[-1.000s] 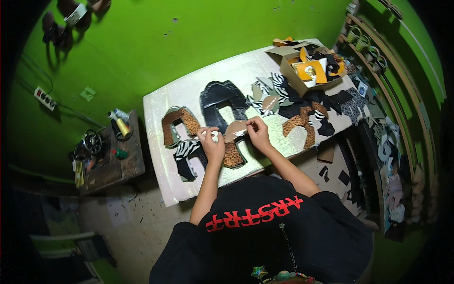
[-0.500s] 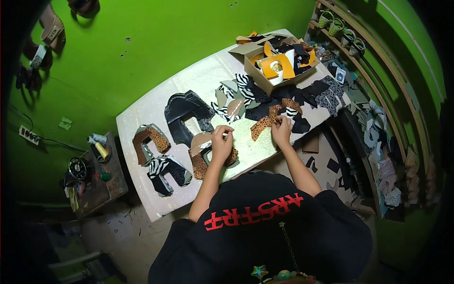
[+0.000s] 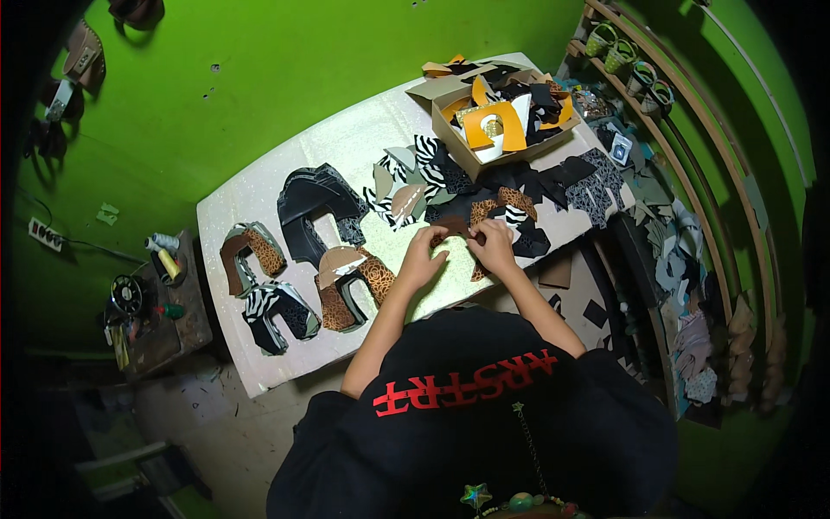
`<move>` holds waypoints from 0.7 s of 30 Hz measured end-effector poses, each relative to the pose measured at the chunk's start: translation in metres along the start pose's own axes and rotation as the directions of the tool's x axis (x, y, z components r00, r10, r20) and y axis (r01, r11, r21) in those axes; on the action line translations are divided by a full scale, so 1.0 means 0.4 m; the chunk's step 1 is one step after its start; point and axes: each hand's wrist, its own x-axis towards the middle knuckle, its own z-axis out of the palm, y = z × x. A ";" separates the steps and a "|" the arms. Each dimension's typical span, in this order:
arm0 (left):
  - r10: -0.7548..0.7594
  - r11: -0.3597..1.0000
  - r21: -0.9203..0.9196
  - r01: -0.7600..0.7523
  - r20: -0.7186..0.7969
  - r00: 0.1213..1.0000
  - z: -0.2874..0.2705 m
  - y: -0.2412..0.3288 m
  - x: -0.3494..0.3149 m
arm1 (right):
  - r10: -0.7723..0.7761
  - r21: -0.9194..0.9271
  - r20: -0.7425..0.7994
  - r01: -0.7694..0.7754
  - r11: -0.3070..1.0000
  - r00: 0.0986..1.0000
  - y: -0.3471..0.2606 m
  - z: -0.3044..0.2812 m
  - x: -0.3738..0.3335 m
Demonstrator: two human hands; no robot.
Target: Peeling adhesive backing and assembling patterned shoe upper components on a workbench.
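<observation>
Between my hands is a curved dark brown piece of material (image 3: pixel 451 226), held over the near edge of the table. My right hand (image 3: pixel 494 248) pinches its right end. My left hand (image 3: pixel 422 258) meets the left end with its fingertips, thumb standing apart from the fingers. A leopard-print piece (image 3: pixel 478 273) shows partly below my right hand. Just beyond lie more leopard-print pieces (image 3: pixel 517 204) and black pieces (image 3: pixel 531 243). To the left are stacks of U-shaped pieces: leopard (image 3: pixel 378 275), zebra and black (image 3: pixel 281 316), brown and leopard (image 3: pixel 251 248), and large black (image 3: pixel 303 208).
A cardboard box (image 3: pixel 462 154) of orange, black and white scraps stands on the white table (image 3: pixel 259 186). Zebra and beige pieces (image 3: pixel 405 195) lie mid-table. A rack with small sandals (image 3: pixel 621 55) is at right. A sewing machine handwheel (image 3: pixel 127 295) and thread spools (image 3: pixel 169 261) sit at left.
My left hand has moved right, away from the leopard stack, to meet my right hand. The dark brown piece now shows between them. The whole view has shifted slightly.
</observation>
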 end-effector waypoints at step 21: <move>-0.314 0.912 -0.333 0.238 -0.196 0.929 -0.146 0.064 -0.075 | -0.228 0.432 0.569 -0.051 0.900 0.790 -0.132 -0.066 0.141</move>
